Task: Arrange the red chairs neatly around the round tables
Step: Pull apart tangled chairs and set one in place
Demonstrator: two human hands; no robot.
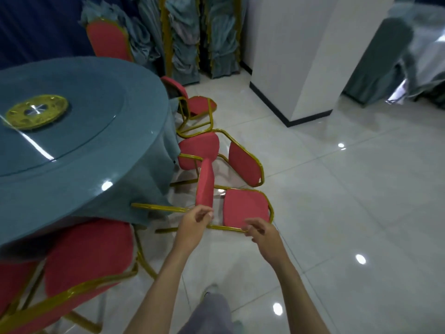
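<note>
Lying tipped over on the floor [337, 213] just right of the table [134, 141], the chair [245, 208] shows a red padded back flat on the tiles, ringed by a gold tube frame. Its red seat stands on edge and is seen from the side. Its gold legs point at the table, their ends under the hanging teal cloth [159, 189].

The left hand [195, 221] is at the lower end of the upturned seat, fingers [204, 213] curled close to the frame; whether they have hold of it cannot be told. The right hand [262, 233] is at the back's rail on the person's side, fingers [251, 225] hooked round the gold tube.

A second chair [244, 165] lies tipped just beyond, also right of the table, its seat partly hidden behind the first chair's upturned seat, so the two crowd each other. A third chair [199, 104] sits askew against the cloth farther round the rim. A fourth chair [108, 39] stands upright at the table's far side. A fifth chair [89, 256] stands at the table's near edge, back outward, seat partly under the cloth.

The table carries a glass turntable with a gold hub [36, 112]. Beyond the table rise stacks [183, 44] of chairs in teal covers, and right of them a white pillar [301, 56]. The person's grey trouser leg [212, 307] shows below the arms.
</note>
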